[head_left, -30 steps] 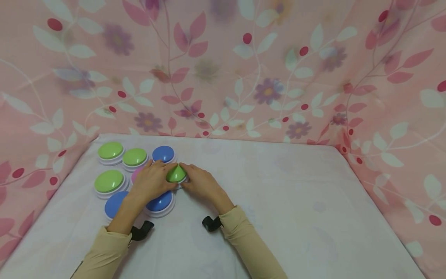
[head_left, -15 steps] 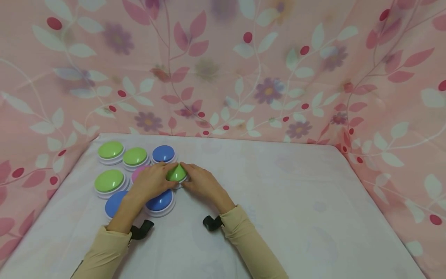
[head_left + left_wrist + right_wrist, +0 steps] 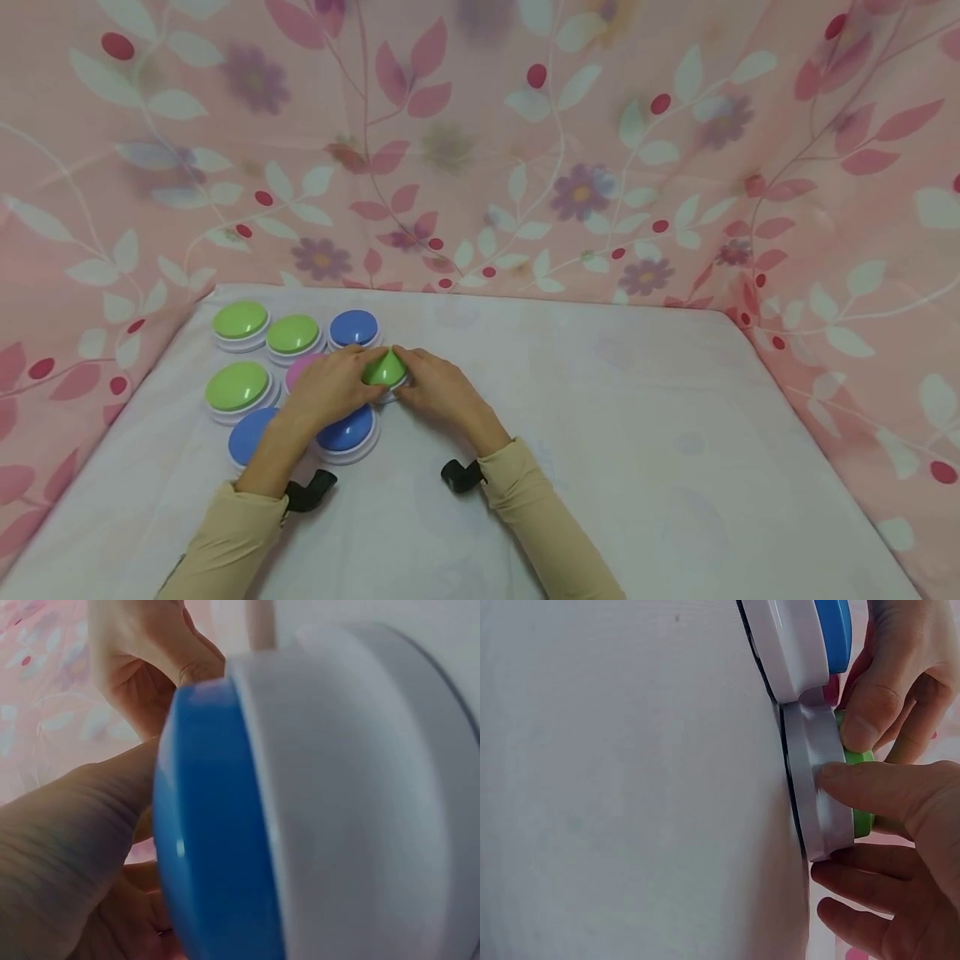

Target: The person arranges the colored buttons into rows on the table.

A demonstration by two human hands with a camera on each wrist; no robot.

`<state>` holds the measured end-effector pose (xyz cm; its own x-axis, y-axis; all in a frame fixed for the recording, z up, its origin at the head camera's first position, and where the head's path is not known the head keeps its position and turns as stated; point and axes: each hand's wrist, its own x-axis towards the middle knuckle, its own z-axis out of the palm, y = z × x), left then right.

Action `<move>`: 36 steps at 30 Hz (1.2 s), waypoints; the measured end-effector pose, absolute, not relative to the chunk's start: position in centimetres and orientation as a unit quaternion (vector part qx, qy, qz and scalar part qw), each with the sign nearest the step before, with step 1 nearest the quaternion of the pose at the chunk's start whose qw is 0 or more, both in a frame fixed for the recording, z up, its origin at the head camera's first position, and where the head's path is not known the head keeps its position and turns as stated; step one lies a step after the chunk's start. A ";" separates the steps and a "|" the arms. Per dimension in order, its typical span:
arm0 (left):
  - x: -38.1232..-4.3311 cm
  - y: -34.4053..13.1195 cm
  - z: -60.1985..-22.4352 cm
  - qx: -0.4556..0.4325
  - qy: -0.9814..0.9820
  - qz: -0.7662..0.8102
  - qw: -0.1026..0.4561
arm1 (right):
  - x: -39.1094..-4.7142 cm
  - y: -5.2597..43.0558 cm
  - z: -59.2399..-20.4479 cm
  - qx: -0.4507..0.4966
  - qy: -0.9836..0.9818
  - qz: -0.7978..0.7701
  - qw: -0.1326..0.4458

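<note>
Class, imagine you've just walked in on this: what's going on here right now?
A person's left hand and right hand hold a round, glossy green-topped button with a white base from opposite sides. It appears to rest on the white cloth-covered table. A round blue-topped button with a white base stands behind it, to the left; a second blue-topped button stands in front, also to the left. The left hand partly covers a round pink-topped button.

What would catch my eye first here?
Probably the pink floral cloth rising behind and beside the white table. Next, the domed buttons in green, blue and pink, grouped on the table's left side. There, the left hand and right hand hold the rightmost green button between them.
</note>
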<state>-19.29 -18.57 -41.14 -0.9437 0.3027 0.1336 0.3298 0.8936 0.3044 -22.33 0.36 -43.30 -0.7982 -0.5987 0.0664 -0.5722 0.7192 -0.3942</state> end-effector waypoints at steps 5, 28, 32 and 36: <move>-19.4 -17.9 -41.2 -0.157 -0.973 -0.163 0.039 | -22.7 0.9 -43.2 -0.313 0.928 -0.201 0.029; -22.3 -13.2 -40.2 -0.158 -0.963 -0.215 0.040 | -25.1 5.3 -42.2 -0.260 0.930 -0.258 0.027; -22.7 -12.9 -40.6 -0.167 -0.960 -0.221 0.042 | -25.3 5.6 -42.4 -0.253 0.932 -0.259 0.025; -23.1 -12.7 -41.2 -0.172 -0.959 -0.223 0.040 | -25.4 5.8 -42.7 -0.248 0.933 -0.257 0.035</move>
